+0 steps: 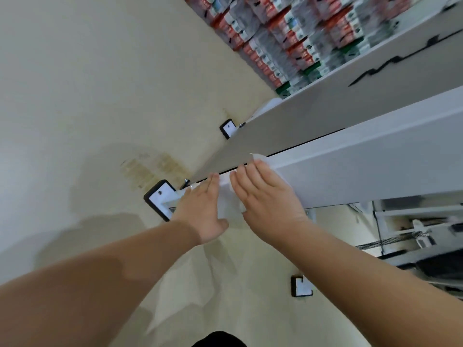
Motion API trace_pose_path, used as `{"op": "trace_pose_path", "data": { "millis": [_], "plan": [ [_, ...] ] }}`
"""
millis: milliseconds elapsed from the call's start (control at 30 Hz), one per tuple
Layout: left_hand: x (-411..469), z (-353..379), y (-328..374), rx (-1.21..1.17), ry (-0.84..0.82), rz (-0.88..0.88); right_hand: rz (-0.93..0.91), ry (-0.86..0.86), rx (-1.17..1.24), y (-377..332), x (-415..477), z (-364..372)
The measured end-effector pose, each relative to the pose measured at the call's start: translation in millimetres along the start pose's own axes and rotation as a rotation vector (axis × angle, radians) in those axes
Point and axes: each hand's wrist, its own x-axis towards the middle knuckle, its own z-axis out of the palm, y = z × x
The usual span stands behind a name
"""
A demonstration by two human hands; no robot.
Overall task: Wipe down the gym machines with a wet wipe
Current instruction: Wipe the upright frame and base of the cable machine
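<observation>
Landmark: white post [350,171] of the gym machine, a square-section beam running from the right of the view down to its base at centre.
Post edges: two pale faces meet along a long corner. A thin dark gap separates the post from the grey panel [300,116] behind it.
Base: near foot plate [160,199], white with a black rim, lies at the post's lower end; a far foot plate [228,128] sits at the panel's lower end; a third foot plate [302,286] stands apart on the near side of the post.
Open room: beige floor [87,96] spreads wide to the left of the post, with a faint yellowish stain [150,169] just beyond the near foot plate.
Obstructions: stacked cartons [288,33], blurred, rise behind the panel; a spring and frame parts [390,242] crowd the right, below the post.
Wet wipe [226,199]: white, spread over the post's lower stretch just above the base, one edge lifting past the fingertips.
Left grip [200,209]: fingers straight and together, laid flat on the post at the wipe's left margin, nothing clasped.
Right grip [268,196]: fingers straight, palm pressed flat on the wipe, holding it against the post's face.
Wipe relative to grips: under the right palm and showing in the space between the two hands.
</observation>
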Motion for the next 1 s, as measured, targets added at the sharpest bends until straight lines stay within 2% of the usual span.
{"op": "trace_pose_path", "data": {
  "millis": [133,233,467,700,833,1000],
  "plan": [
    [-19.7,-29.3,48.5,0.007,0.051,0.037,0.109,-0.042,0.050,57.8,-38.4,-19.4],
    [-39.9,-65.6,95.4,-0.119,0.084,0.106,0.154,-0.075,0.061,106.3,-71.0,-37.3],
    [-82.3,-155.9,224.0,-0.149,0.083,0.213,0.172,-0.139,0.049,233.4,-154.5,-80.0],
    [-118.3,-251.5,360.6,-0.137,0.086,0.274,0.144,-0.129,0.060,353.5,-235.9,-122.9],
    [-133.3,-309.6,427.0,-0.065,0.053,0.313,0.153,-0.099,0.079,421.4,-283.1,-143.8],
    [-140.2,-380.3,512.3,0.000,-0.082,0.429,0.194,-0.129,0.100,502.1,-336.9,-170.3]
  ]
}}
